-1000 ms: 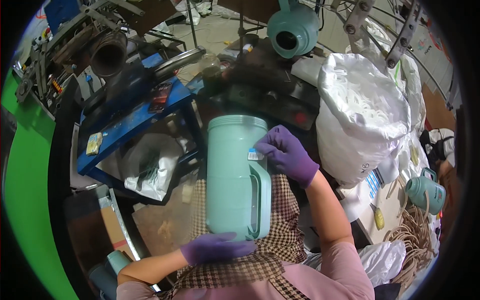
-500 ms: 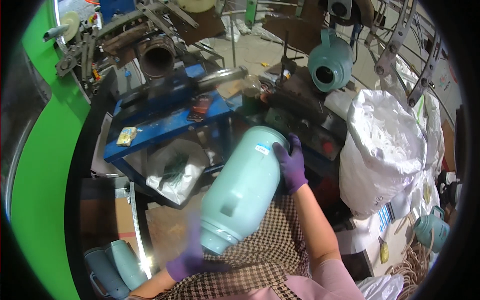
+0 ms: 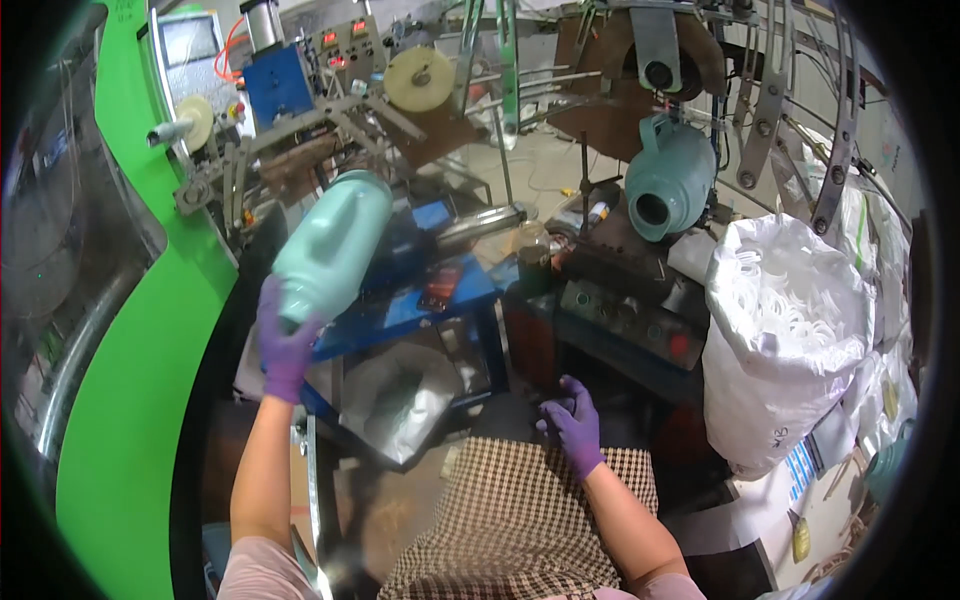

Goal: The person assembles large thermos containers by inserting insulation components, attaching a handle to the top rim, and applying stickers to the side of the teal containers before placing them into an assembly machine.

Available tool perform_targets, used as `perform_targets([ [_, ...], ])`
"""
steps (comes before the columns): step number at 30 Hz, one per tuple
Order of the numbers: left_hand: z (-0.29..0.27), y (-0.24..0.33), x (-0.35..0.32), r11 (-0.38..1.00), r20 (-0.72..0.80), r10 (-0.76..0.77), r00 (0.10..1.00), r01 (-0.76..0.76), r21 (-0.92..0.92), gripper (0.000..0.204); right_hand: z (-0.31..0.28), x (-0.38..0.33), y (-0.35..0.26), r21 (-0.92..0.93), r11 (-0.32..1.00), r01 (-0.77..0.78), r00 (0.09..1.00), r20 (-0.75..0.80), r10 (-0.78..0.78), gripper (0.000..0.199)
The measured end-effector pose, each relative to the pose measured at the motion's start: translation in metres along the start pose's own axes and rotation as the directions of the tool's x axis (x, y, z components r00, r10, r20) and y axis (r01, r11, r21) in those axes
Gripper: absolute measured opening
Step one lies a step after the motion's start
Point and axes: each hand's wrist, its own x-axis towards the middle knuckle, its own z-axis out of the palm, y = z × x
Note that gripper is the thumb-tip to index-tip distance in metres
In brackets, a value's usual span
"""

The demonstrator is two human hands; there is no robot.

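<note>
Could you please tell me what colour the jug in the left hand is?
The jug is pale bluish green, seen best in the head view.

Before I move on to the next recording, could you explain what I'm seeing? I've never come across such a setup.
There is no robot here. The view comes from a wide fisheye camera worn on the person's head, looking down, so straight edges bend. The purple-gloved hands are the wearer's own. The left hand grips a tilted pale green jug by its lower end. The right hand looks empty, above the checked apron. A dark red flat object lies on the blue table.
</note>
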Motion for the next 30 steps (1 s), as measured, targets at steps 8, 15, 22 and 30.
perform_targets([
  [8,0.149,-0.032,0.149,0.505,0.559,0.127,0.82,-0.538,0.675,0.082,0.013,0.005,0.025,-0.008,0.999,-0.042,0.993,0.108,0.043,0.054],
  [15,0.144,0.024,0.175,0.281,0.807,-0.156,0.569,-0.758,0.589,0.09,0.022,-0.006,0.017,-0.239,0.968,0.08,0.952,0.306,-0.003,0.051],
  [22,0.264,0.256,0.051,0.501,0.389,0.846,0.364,-0.793,-0.347,0.091,-0.007,-0.026,-0.002,-0.436,0.8,0.412,0.883,0.409,-0.232,0.037],
  [30,0.4,0.28,0.027,0.685,0.189,0.725,0.663,-0.721,-0.1,0.057,-0.074,-0.062,-0.104,-0.617,0.123,0.777,0.612,0.787,0.08,0.034],
])
